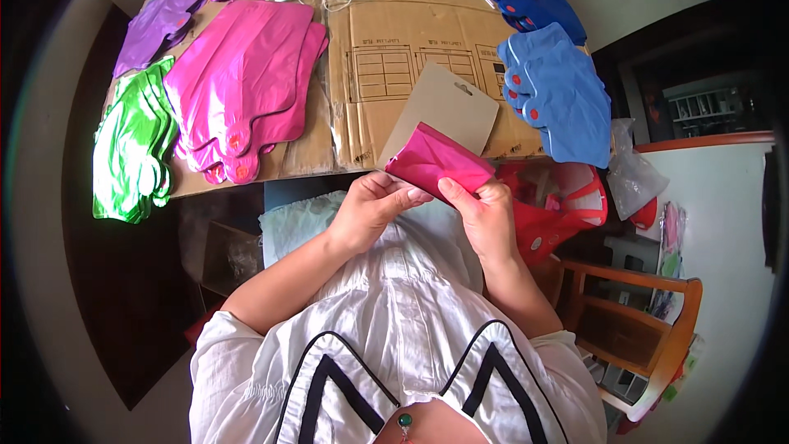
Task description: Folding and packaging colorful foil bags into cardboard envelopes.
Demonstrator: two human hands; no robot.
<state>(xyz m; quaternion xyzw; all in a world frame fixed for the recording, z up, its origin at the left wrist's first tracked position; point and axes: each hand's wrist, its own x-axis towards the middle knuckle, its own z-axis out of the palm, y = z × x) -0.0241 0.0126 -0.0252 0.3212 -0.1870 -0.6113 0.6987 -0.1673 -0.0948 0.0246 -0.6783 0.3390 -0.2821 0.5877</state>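
A: What lies at the left side of the table?

B: A pile of shiny green foil pieces (131,148) lies at the left edge of the flattened cardboard (411,41) that covers the table. Above it is a purple pile (156,25). Just beside them, to the right, is a pile of pink foil pieces (242,82), with small red dots near their lower ends.

A: And the hands?

B: They are in the middle, in front of the table edge. The left hand (370,210) is closed, and its fingers pinch the lower left end of a folded magenta foil piece (436,160). The right hand (485,218) grips the same piece at its lower right side, with the thumb on top. So both hands hold it together, above the person's lap.

A: Is there something behind the piece?

B: Yes, a beige card (448,107) with a small slot at its top. It stands tilted behind the magenta piece and touches it. I cannot tell which hand supports it.

A: And to the right?

B: A pile of light blue pieces (563,99) lies on the right end of the cardboard, and darker blue ones (534,0) above it. Below them is a red bag (559,205), and farther right a wooden chair (649,321).
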